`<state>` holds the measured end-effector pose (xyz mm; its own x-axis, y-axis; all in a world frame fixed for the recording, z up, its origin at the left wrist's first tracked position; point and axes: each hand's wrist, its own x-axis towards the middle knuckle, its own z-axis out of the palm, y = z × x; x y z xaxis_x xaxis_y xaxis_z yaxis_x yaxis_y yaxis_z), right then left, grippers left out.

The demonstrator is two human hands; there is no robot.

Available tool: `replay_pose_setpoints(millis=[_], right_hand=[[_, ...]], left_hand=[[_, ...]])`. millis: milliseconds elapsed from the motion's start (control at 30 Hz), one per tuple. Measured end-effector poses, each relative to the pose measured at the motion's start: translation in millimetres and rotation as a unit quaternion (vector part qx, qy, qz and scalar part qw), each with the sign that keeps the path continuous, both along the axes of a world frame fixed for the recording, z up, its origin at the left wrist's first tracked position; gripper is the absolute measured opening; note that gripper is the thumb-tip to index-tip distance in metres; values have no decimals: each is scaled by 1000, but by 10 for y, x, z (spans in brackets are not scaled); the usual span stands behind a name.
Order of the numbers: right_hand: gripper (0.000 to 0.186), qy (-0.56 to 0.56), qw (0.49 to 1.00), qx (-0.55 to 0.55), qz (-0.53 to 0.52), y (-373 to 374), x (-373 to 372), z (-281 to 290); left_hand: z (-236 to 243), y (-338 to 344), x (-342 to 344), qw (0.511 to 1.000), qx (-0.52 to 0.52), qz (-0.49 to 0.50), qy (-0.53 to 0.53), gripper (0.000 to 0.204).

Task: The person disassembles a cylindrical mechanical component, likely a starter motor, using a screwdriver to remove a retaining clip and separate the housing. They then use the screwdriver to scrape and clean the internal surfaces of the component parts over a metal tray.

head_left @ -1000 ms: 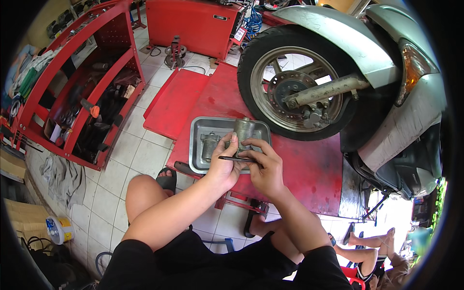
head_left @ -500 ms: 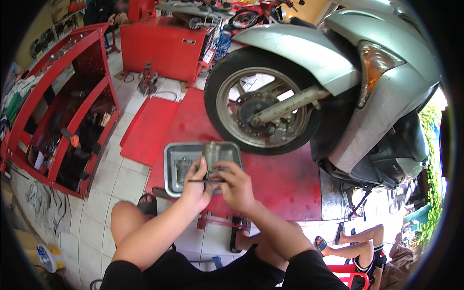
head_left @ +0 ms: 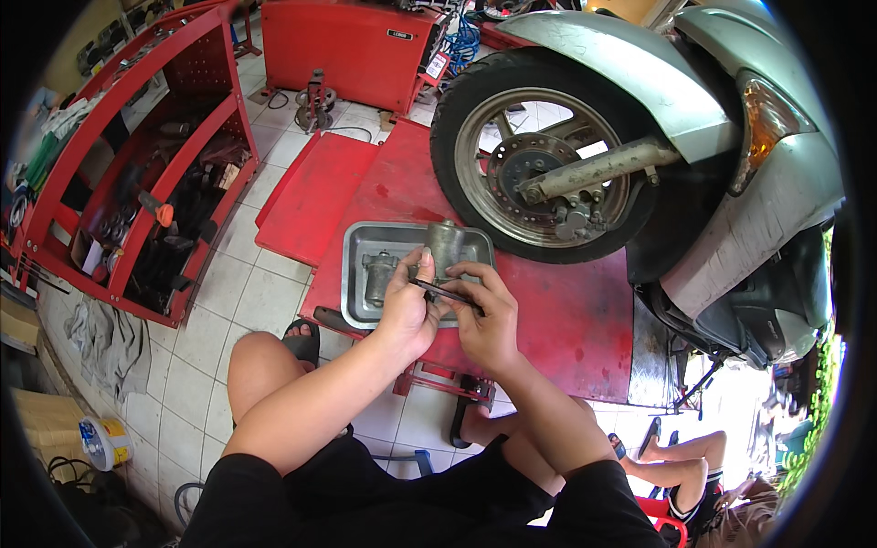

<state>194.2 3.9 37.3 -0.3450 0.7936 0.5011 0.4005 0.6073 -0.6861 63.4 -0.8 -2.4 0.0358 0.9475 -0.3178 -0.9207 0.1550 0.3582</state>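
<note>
My left hand (head_left: 410,306) is closed round the lower part of a grey metal cylinder (head_left: 445,241), which stands up over a grey metal tray (head_left: 348,306). In my right hand (head_left: 489,321) a thin dark rod-like tool (head_left: 444,293) is pinched. It slants across the cylinder's near end, its left tip by my left fingers. My fingers hide that end, so I cannot tell whether the tool touches it. Inside the tray, left of the cylinder, lies another grey metal part (head_left: 379,280) with a rounded body.
A red platform (head_left: 566,320) lies under the tray and a motorbike's front wheel (head_left: 539,164). Red open shelving (head_left: 174,196) with tools stands at left, a red cabinet (head_left: 347,55) behind. A dark handle (head_left: 338,318) sits by the tray. Another person's legs (head_left: 681,466) show at lower right.
My head view has shifted, so the scene sits further right and higher. The dark tool has turned from nearly level to sloping down to the right. Both hands keep their holds.
</note>
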Motion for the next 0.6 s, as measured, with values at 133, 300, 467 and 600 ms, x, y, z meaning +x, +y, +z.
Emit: replay_pose_setpoints(millis=[133, 300, 467, 600], right_hand=[[26, -30, 999, 9, -15, -13, 1, 0], [25, -57, 998, 15, -31, -83, -36, 43], [21, -68, 996, 31, -51, -67, -9, 16], [20, -102, 992, 33, -72, -77, -16, 18]], left_hand=[[17, 12, 8, 1000, 0, 5, 16, 48], [-18, 7, 11, 999, 1, 4, 32, 46], [49, 4, 47, 998, -37, 17, 52, 42], [-34, -9, 28, 998, -35, 18, 48, 43]])
